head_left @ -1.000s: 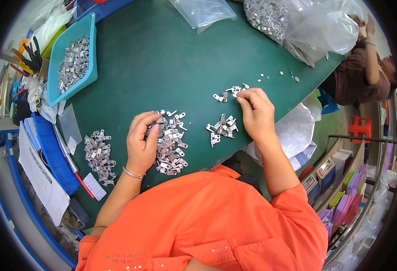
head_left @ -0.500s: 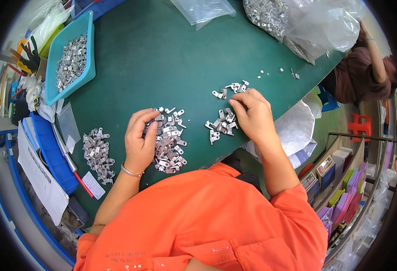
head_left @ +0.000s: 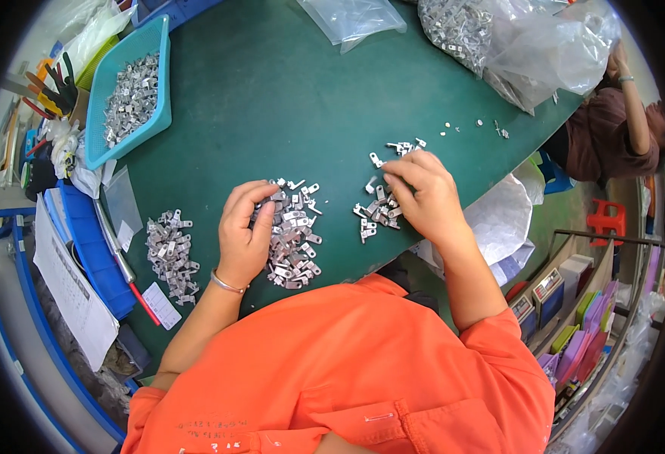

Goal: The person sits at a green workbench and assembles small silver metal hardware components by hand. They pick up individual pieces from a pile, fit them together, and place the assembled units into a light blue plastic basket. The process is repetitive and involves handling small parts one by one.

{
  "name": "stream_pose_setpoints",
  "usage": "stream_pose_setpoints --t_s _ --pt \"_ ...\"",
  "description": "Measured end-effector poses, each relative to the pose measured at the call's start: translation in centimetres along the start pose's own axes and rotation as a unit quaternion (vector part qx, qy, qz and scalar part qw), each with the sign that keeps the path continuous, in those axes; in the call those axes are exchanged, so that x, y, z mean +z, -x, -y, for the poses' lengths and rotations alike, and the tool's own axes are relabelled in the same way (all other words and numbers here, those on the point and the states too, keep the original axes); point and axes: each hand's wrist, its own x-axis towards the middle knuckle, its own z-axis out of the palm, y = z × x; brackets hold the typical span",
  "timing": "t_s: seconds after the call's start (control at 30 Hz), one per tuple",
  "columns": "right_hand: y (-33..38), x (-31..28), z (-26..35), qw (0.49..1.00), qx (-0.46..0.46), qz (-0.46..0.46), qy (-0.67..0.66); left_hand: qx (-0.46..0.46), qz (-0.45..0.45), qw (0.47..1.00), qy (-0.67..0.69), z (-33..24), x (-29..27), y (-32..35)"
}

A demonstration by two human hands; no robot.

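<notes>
My left hand [head_left: 245, 233] rests at the left edge of the middle pile of small metal brackets [head_left: 295, 246]. Its fingers curl over the pile, thumb apart from them, with nothing visibly held; part of the palm side is hidden. Over the right-hand group of brackets [head_left: 380, 211], my right hand [head_left: 428, 195] has thumb and forefinger drawn together. A single metal bracket [head_left: 376, 160] shows at its fingertips, seemingly pinched. More brackets [head_left: 402, 147] lie just beyond these fingers. A third pile of brackets [head_left: 172, 253] sits left of my left wrist.
A turquoise basket [head_left: 164, 83] of metal parts stands at the far left of the green table [head_left: 272, 98]. Far right is a clear bag of parts [head_left: 457, 34]. A blue tray [head_left: 94, 253], papers and a red-tipped tool line the left edge. A person [head_left: 609, 125] is at right.
The whole view has shifted slightly. My right fingertips have moved a little left onto a bracket, and another bracket nearby has shifted toward me. My left hand stays by the middle pile.
</notes>
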Motion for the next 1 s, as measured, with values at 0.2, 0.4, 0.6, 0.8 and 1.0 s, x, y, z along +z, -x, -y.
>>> stream_pose_setpoints --t_s 0.2,0.4,0.6,0.8,1.0 --pt "-1.6 1.8 -0.4 0.997 0.049 -0.016 -0.054 0.002 0.017 1.0 -0.005 -0.1 -0.2 -0.2" --pt "-1.3 -1.2 -0.9 0.732 0.34 0.113 -0.58 -0.002 0.015 1.0 -0.005 -0.2 -0.2 -0.1" --pt "1.1 -0.7 -0.3 0.847 0.312 0.074 -0.425 -0.006 0.019 1.0 0.002 -0.2 -0.1 0.0" --pt "0.5 0.3 -1.1 0.996 -0.004 -0.081 0.025 -0.002 0.019 1.0 -0.006 0.0 -0.2 0.0" --pt "-1.6 0.8 -2.5 0.984 -0.054 -0.12 0.122 -0.001 0.017 1.0 -0.009 -0.2 -0.3 -0.1"
